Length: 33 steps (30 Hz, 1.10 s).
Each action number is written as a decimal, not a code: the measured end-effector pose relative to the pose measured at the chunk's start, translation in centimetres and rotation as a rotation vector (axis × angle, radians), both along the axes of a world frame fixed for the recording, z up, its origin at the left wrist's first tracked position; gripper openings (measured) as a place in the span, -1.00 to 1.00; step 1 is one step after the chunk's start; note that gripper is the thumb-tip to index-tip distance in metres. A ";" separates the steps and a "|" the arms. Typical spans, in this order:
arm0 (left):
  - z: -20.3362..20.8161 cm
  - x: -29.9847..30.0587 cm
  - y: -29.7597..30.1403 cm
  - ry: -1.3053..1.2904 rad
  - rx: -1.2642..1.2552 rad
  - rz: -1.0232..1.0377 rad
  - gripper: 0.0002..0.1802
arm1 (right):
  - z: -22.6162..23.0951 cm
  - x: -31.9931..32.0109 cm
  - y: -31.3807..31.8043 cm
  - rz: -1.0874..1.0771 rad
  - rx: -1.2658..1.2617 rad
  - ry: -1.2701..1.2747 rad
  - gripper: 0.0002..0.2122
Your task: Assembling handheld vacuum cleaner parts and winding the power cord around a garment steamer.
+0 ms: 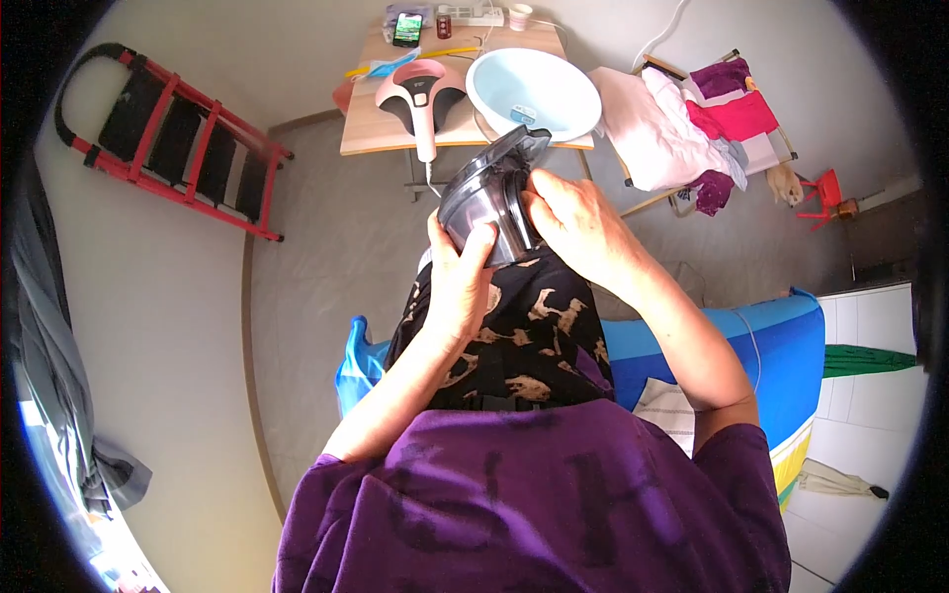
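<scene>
From the head view, clasping the smoky translucent dust cup (476,206) above the lap (514,341) with thumb and fingers of the left hand (461,277), and pinching its right side with the right hand (585,225), seemingly to brace it from both sides.

Smoky see-thru container (486,210): hard plastic, v. glossy. Approx 11:30, pink/dk-grey appliance (422,109): smooth plastic, semi-gloss. 12 o'clock, lt-blue basin (534,79): smooth plastic, soft sheen; worktop (369,130) under it: matt wood-look finish. 10 o'clock, ladder (176,138): red painted metal by looks, w/ matt black treads (130,115). 2 o'clock, clothes (660,128): soft creased cloth. 6 o'clock, shirt (554,484): matt purple cloth.
</scene>
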<state>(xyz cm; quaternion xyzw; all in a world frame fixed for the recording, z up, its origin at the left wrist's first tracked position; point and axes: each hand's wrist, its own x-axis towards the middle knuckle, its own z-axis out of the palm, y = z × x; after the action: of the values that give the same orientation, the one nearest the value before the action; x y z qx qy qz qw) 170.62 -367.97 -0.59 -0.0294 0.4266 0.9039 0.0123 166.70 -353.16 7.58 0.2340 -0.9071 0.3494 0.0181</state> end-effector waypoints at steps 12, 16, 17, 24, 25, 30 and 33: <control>1.7 -0.7 -1.3 -0.058 -0.034 -0.125 -0.26 | 0.4 0.0 0.2 0.021 0.030 0.001 -0.87; 1.6 -0.3 -0.9 -0.073 0.035 -0.100 -0.29 | 0.2 0.0 0.1 0.004 0.061 -0.013 -0.85; 1.6 -0.3 -0.8 -0.058 0.035 -0.096 -0.30 | 0.1 0.1 0.1 -0.006 0.058 -0.009 -0.85; 1.2 -0.1 -0.2 -0.088 0.111 -0.065 -0.30 | -0.5 -0.4 -0.3 -0.027 0.018 -0.038 -0.84; 1.0 -0.2 -0.2 -0.067 0.058 -0.022 -0.30 | -0.4 -0.3 -0.6 -0.041 -0.003 -0.027 -0.84; -0.5 -0.5 -0.7 0.017 -0.073 0.034 -0.30 | -0.6 -0.2 -1.1 -0.067 -0.018 -0.040 -0.83; -0.1 -0.7 -0.8 -0.014 -0.158 0.084 -0.16 | -1.2 -0.4 -1.0 -0.049 -0.042 0.043 -0.83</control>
<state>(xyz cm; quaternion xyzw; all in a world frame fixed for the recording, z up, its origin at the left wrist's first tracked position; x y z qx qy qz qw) 169.92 -368.78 -0.68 -0.0546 0.4949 0.8669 -0.0250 166.30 -354.15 6.34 0.2187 -0.9045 0.3625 0.0509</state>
